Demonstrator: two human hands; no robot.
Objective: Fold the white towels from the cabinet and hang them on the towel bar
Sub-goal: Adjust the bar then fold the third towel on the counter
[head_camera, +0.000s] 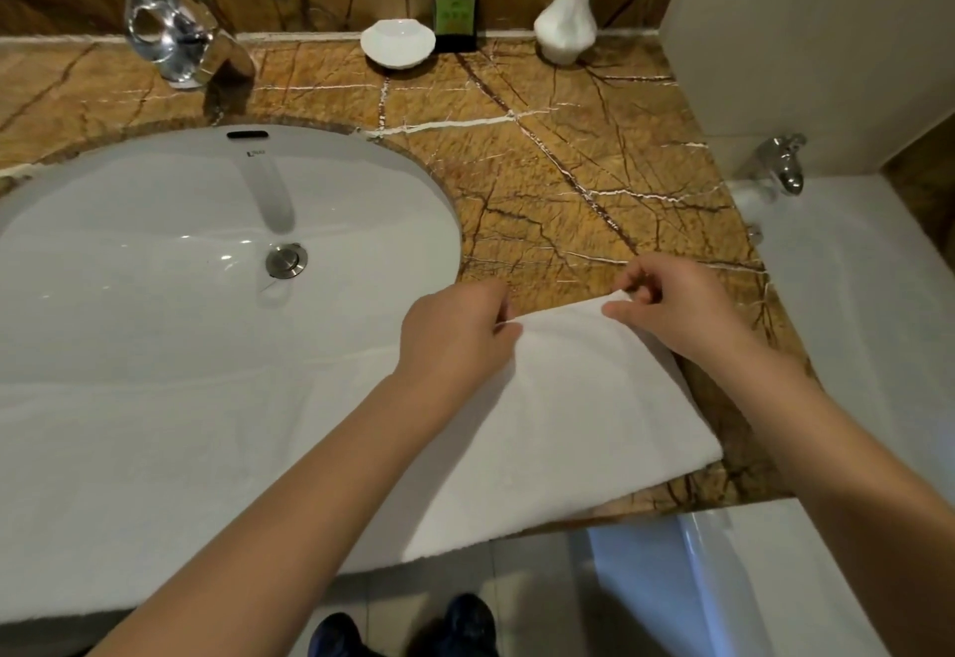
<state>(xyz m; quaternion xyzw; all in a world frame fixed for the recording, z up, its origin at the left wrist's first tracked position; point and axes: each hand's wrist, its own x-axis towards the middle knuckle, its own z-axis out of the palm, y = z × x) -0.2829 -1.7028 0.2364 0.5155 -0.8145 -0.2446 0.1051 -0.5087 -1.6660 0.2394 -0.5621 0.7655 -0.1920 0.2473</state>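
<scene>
Towel (pixel 542 429) lies across sink (pixel 155 222) front and countertop (pixel 568 165); left hand (pixel 455 336) and right hand (pixel 677 305) pinch far edge.

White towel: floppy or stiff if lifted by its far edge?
Likely floppy: the white towel drapes across the sink and wrinkles where left hand and right hand pinch its edge. Could drag, since much lies flat on the counter.
</scene>
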